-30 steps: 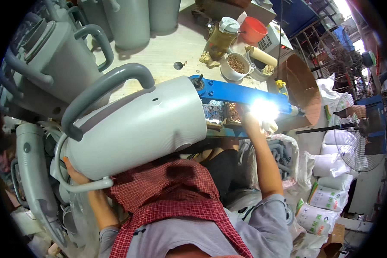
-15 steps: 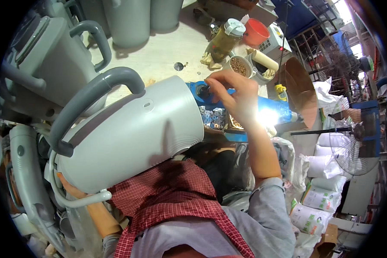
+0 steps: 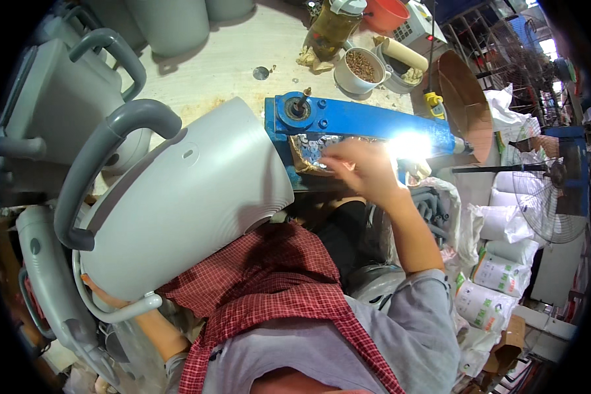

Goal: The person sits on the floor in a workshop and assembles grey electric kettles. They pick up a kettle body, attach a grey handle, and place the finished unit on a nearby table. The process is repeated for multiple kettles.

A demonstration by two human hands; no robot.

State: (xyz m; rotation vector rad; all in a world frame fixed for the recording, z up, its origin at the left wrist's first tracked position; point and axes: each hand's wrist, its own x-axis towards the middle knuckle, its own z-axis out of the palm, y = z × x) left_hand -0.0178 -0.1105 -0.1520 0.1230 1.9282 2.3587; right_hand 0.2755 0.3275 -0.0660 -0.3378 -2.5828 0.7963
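Note:
A large pale grey plastic kettle body (image 3: pixel 190 197) with a thick dark grey handle (image 3: pixel 121 138) lies on its side across my lap. My left hand (image 3: pixel 105 292) holds its lower left end, fingers mostly hidden beneath it. The wide end faces a blue metal machine arm (image 3: pixel 368 118). On that arm's round fitting a small copper-coloured rivet (image 3: pixel 306 95) stands upright. Just below the arm, my right hand (image 3: pixel 368 169) hovers over a box (image 3: pixel 302 164) of metal washers (image 3: pixel 314 146), fingers bent and a little apart, with nothing visible in them.
Behind the arm are a white cup (image 3: pixel 356 82) of small copper-coloured pieces, a jar (image 3: pixel 331 29) and a red bowl (image 3: pixel 386 14). Grey kettle bodies (image 3: pixel 43 98) crowd the left. To the right are a bag of grey handles (image 3: pixel 430 213), white sacks (image 3: pixel 486 295) and a fan (image 3: pixel 548 203).
My right hand has moved from the round fitting down to the washer box, and a rivet now shows on the fitting. The kettle body has shifted left in view, still held by my left hand.

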